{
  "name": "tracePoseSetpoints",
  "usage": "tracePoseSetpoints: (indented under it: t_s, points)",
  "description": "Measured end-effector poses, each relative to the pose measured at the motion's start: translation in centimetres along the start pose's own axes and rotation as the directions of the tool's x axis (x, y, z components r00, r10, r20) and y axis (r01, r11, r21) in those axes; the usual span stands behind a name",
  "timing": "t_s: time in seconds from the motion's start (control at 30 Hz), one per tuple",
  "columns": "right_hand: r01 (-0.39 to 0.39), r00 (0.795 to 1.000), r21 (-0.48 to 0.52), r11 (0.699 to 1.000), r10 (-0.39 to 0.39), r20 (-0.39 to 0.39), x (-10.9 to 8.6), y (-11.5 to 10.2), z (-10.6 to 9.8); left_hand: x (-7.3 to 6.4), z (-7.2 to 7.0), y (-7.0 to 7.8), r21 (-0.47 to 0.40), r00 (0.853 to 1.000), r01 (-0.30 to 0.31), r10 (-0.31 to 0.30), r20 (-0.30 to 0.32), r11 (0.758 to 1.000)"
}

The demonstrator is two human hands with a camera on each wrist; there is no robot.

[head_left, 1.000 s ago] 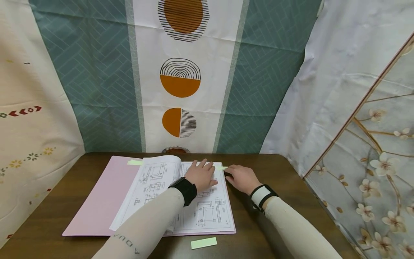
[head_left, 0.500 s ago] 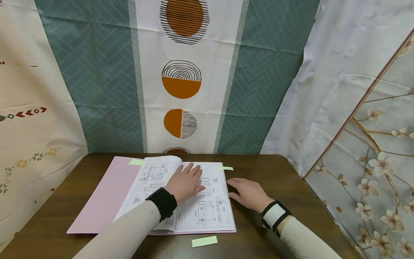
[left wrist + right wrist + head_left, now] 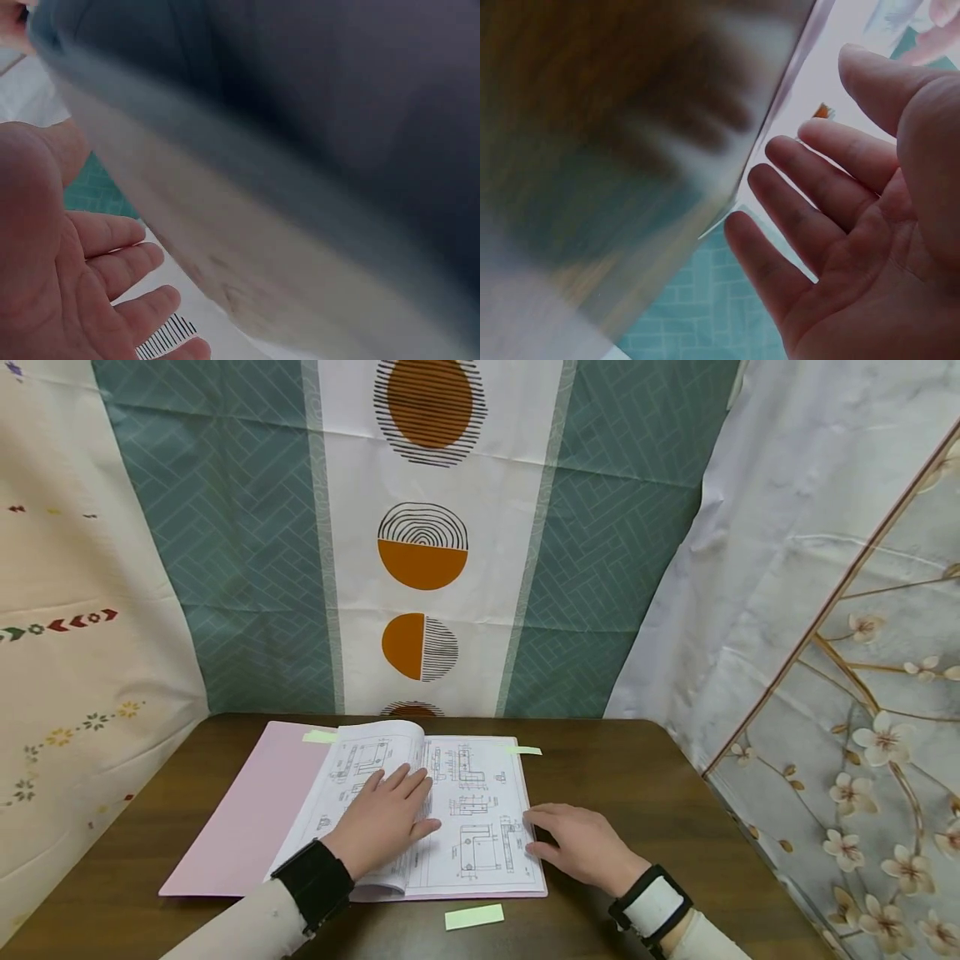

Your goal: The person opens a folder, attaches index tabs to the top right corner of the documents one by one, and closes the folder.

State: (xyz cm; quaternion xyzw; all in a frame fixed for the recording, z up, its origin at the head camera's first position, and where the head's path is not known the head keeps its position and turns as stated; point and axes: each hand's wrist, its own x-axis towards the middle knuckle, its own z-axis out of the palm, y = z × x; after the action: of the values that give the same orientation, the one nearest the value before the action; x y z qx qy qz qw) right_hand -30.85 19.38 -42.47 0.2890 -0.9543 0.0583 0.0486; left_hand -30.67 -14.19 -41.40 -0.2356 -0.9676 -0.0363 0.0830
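Note:
An open booklet (image 3: 491, 839) of technical drawings with a pink cover (image 3: 247, 814) lies on the table. My left hand (image 3: 382, 822) is over its left page near the fold, fingers extended and thumb apart; the left wrist view shows the palm (image 3: 45, 277) holding nothing. Beside the booklet's right edge is my right hand (image 3: 581, 843), its fingertips at or just above that edge. Fingers are extended and separate in the right wrist view, with the palm (image 3: 870, 262) bare. One pale green sticky strip (image 3: 525, 750) sticks out from the right page's upper edge.
Another green strip (image 3: 320, 737) is on the cover's top left. A third strip (image 3: 474, 917) lies on the brown table (image 3: 637, 777) in front of the booklet. Patterned curtains (image 3: 420, 568) hang behind the table and at both sides.
The right hand has left the strip at the right page edge and come down toward me. The left hand has slid from the right page to the left page.

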Motion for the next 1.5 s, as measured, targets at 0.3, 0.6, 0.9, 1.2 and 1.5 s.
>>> tracePoseSetpoints:
  t_s: [0.3, 0.6, 0.9, 1.2, 1.5]
  points:
    - [-0.008, 1.000, 0.005, 1.000, 0.008, 0.021, -1.0, -0.8, 0.3, -3.0, 0.1, -1.1, -0.054, 0.998, 0.048, -0.049, -0.033, 0.997]
    - [-0.015, 0.999, 0.023, 1.000, 0.014, 0.036, -1.4, -1.1, -0.1, -5.9, -0.6, -2.8, -0.069, 0.990, 0.109, -0.115, -0.083, 0.992]
    - [-0.018, 0.999, 0.024, 1.000, 0.017, 0.049, -1.8, -1.3, -0.2, -7.4, -0.1, -5.3, -0.122, 0.975, 0.186, -0.198, -0.097, 0.975]
    - [-0.016, 0.997, 0.030, 0.999, 0.014, 0.073, -1.8, -1.3, 0.0, -8.7, -0.9, -8.4, -0.183, 0.945, 0.299, -0.318, -0.078, 0.936]
    - [-0.017, 0.998, 0.039, 0.999, 0.014, 0.065, -1.9, -1.4, 0.0, -9.8, -1.5, -11.0, -0.204, 0.932, 0.316, -0.344, -0.119, 0.927]
